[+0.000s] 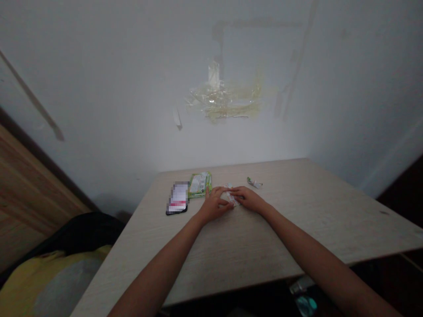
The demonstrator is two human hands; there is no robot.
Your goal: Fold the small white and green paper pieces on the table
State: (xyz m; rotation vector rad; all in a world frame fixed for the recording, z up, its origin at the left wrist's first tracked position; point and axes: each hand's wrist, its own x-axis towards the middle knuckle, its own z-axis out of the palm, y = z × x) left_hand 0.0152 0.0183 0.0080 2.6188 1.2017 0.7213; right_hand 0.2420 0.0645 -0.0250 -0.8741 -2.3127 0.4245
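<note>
A small, pale sheet or wrapper with faint pinkish print (232,199) lies on the table between my two hands. My left hand (214,206) grips its left side, fingers curled over the far edge and thumb at the near edge. From the other side, my right hand (248,199) has its fingertips closed on the right part. Much of the piece is hidden under the fingers, and its exact kind is too small to make out. Just beyond my left hand is a green and white printed packet (199,184).
A phone with a blurred screen (178,198) lies left of the packet. A small crumpled wrapper (254,182) rests farther back on the right. The wooden table (297,185) meets a wall (132,88) with tape remnants (228,101). Yellow and grey cloth (59,277) is at lower left.
</note>
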